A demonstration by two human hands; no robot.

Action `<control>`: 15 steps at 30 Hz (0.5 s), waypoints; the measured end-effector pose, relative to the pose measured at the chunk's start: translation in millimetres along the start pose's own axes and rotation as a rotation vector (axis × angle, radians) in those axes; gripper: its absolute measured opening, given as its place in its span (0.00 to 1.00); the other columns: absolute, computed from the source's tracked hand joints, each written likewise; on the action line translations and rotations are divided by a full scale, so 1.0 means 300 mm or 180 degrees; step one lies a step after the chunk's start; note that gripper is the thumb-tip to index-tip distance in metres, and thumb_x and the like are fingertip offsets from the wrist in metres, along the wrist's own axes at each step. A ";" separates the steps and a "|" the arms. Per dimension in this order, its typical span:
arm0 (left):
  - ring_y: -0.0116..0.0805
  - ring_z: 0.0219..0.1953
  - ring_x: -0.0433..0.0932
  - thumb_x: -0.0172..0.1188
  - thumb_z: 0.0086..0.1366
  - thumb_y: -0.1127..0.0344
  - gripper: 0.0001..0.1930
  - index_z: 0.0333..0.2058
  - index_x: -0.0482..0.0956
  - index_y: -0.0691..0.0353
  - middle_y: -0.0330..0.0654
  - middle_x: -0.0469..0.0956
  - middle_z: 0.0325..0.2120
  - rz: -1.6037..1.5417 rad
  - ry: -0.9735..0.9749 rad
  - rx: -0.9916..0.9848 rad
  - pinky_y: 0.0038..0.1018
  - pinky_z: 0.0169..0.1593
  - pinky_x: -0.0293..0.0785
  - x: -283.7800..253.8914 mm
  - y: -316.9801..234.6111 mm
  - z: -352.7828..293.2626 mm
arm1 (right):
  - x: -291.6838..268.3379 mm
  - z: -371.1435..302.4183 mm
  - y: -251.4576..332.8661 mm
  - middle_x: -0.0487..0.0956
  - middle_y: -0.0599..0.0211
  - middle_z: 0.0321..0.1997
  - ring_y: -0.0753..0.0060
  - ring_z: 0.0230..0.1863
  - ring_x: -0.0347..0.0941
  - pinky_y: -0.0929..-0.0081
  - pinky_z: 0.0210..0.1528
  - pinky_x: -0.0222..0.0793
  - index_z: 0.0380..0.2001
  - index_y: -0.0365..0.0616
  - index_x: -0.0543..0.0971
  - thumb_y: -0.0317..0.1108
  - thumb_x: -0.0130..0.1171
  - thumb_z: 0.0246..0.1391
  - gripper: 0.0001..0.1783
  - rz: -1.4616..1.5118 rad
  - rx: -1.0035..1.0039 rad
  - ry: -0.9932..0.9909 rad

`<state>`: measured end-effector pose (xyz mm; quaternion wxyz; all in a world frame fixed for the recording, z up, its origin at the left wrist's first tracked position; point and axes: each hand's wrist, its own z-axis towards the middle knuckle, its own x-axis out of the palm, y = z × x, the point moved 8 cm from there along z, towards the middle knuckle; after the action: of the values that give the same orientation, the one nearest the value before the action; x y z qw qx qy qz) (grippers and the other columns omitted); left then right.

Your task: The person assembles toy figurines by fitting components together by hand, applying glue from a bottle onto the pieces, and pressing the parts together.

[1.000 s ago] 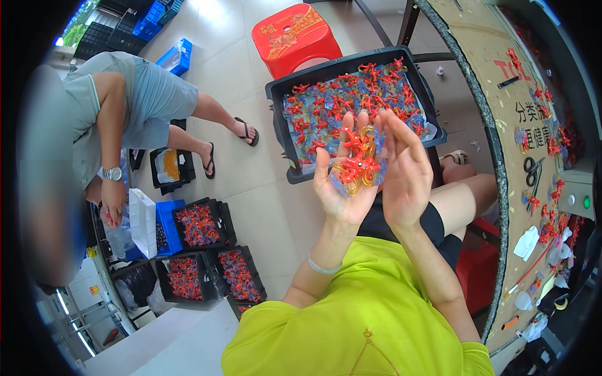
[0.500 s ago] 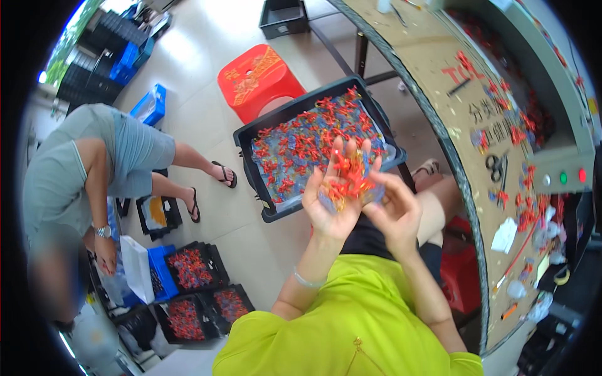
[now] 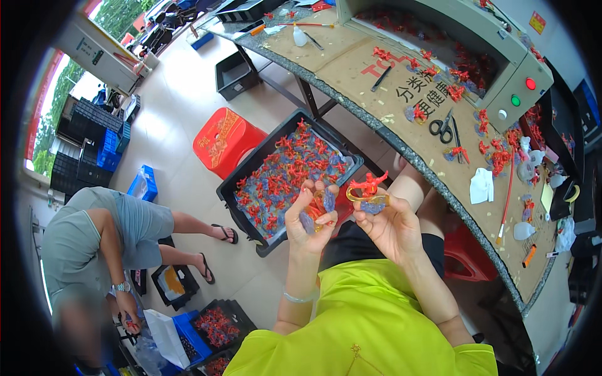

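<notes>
My left hand [image 3: 308, 219] is closed around a small bunch of red and pale blue plastic pieces [image 3: 318, 210]. My right hand [image 3: 387, 225] pinches a single red figure piece [image 3: 369, 187] on a clear ring between thumb and fingers. Both hands are raised close together above my lap, just in front of a black tray [image 3: 236, 185] filled with several more red and blue pieces. My yellow-green shirt fills the bottom of the view.
A curved workbench [image 3: 433, 163] on the right carries scissors [image 3: 443, 127], red pieces, bottles and a machine with coloured buttons [image 3: 516, 84]. A red stool [image 3: 224, 139] stands behind the tray. A person in grey [image 3: 100, 238] bends over black and blue bins [image 3: 207, 326] on the floor at left.
My hands have come apart: earlier they cupped one heap of pieces together, now the left keeps a bunch and the right holds one red piece. The view has swung toward the workbench.
</notes>
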<state>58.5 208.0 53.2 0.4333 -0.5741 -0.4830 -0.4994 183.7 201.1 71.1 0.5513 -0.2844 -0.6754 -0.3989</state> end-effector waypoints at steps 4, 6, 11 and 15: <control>0.30 0.37 0.74 0.54 0.62 0.73 0.02 0.34 0.74 0.61 0.43 0.77 0.34 0.1492 0.0008 0.0411 0.15 0.19 0.64 0.098 0.032 -0.004 | -0.004 -0.018 0.040 0.75 0.45 0.47 0.56 0.45 0.75 0.64 0.51 0.71 0.52 0.39 0.67 0.40 0.48 0.59 0.21 -0.0005 -0.0045 -0.0037; 0.22 0.24 0.72 0.55 0.62 0.73 0.02 0.34 0.74 0.62 0.42 0.76 0.30 0.2533 -0.0282 0.0299 0.15 0.18 0.62 0.091 0.056 0.001 | -0.006 -0.019 0.058 0.75 0.45 0.47 0.56 0.45 0.75 0.64 0.51 0.71 0.51 0.39 0.67 0.40 0.46 0.60 0.20 0.0031 -0.0098 0.0003; 0.16 0.17 0.67 0.56 0.63 0.71 0.04 0.36 0.75 0.64 0.40 0.76 0.28 0.2672 -0.0399 0.0089 0.14 0.17 0.61 0.061 0.114 0.052 | -0.055 -0.024 0.099 0.76 0.46 0.44 0.58 0.44 0.75 0.65 0.50 0.71 0.50 0.38 0.67 0.40 0.43 0.62 0.20 -0.0019 -0.0184 -0.0172; 0.15 0.17 0.66 0.57 0.63 0.69 0.07 0.38 0.75 0.65 0.36 0.75 0.26 0.2826 -0.0513 0.0044 0.14 0.16 0.61 0.059 0.146 0.099 | -0.069 -0.037 0.139 0.76 0.46 0.43 0.59 0.44 0.75 0.66 0.49 0.71 0.50 0.36 0.67 0.41 0.42 0.63 0.21 -0.0181 -0.0287 -0.0343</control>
<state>107.0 232.2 66.3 0.5704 -0.7599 -0.2254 -0.2155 228.4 214.4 61.1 0.4892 -0.3106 -0.6933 -0.4285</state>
